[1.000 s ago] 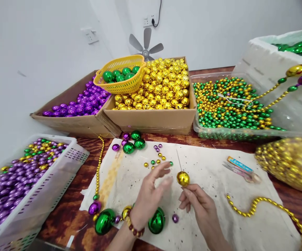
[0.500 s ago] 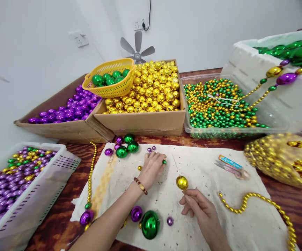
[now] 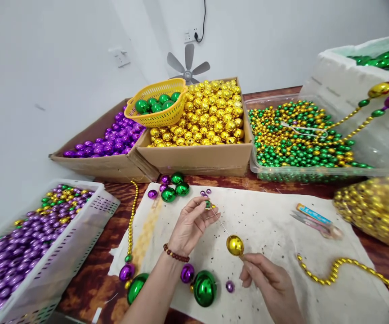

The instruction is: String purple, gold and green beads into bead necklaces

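My left hand [image 3: 194, 222], palm turned up, pinches a small green bead [image 3: 207, 204] at the tip of a long thin needle [image 3: 220, 222]. A small gold bead [image 3: 213, 206] shows by its other fingers. The needle passes through a large gold bead [image 3: 235, 245]. Just below that bead, my right hand [image 3: 265, 279] is closed in a pinch on the needle's lower end, which the fingers mostly hide. Under my left wrist lie a purple bead [image 3: 187, 273] and a big green bead [image 3: 205, 288]. A small purple bead [image 3: 230, 286] sits between my forearms.
On the white cloth [image 3: 265, 216] lie scissors [image 3: 312, 223] and a gold bead string [image 3: 341, 262]. Behind stand boxes of purple beads [image 3: 109, 135] and gold beads [image 3: 211, 112], a yellow basket [image 3: 157, 118] and a clear bin [image 3: 302, 168]. A white crate [image 3: 89, 229] stands left.
My left hand has lifted from the cloth and turned palm up, bringing the green bead to the needle tip. The needle now leans left towards it. The view has shifted slightly left.
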The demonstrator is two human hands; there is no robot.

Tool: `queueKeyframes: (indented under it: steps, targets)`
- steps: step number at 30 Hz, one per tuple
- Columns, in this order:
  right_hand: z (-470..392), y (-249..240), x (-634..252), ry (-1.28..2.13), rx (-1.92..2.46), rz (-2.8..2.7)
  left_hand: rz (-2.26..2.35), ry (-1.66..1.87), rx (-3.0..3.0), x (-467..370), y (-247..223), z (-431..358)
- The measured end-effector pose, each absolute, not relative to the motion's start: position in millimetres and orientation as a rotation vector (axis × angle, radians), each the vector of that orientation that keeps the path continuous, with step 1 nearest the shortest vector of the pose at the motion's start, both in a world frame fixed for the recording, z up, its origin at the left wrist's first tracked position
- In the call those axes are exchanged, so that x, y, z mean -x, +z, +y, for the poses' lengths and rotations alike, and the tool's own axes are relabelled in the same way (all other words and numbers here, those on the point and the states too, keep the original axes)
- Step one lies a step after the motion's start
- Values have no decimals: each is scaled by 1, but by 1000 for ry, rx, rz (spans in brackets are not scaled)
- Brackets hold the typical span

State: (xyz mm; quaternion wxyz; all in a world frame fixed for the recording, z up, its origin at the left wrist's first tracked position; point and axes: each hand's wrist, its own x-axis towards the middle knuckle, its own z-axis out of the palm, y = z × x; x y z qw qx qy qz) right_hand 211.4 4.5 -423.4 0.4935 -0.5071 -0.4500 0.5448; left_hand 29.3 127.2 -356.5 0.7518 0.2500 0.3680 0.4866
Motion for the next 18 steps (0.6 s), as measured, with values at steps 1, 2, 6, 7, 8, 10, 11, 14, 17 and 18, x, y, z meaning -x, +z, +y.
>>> queueKeyframes:
  steps: [1,2,6,7,8,10,11,14,17,18]
  targets:
    - [5,-424,-211,1308,1231,-1099,801,1062,-548,-29,-357,127]
    - [5,-424,-211,1296,1235,-1100,798,1062,-552,-29,-357,127]
    - [4,-426,-213,1289,1253,-1103,808,1082,-579,-29,-358,128]
    - [3,-427,-214,1297,1257,-1113,823,1094,-594,-29,-358,128]
    - [3,-429,-214,1309,1262,-1124,844,1110,-621,-30,-358,126]
    - [2,-432,-213,1328,1273,-1126,895,1144,-714,-32,-358,121]
    - [2,-433,-211,1336,1277,-1114,912,1143,-783,-33,-357,118]
    - [3,-436,-204,1355,1290,-1020,948,1002,-1043,-26,-356,112]
    - [5,-438,-200,1410,1277,-952,1243,952,-1368,9,-358,124]
    - [6,-439,-200,1426,1270,-945,1429,1000,-1476,28,-359,134]
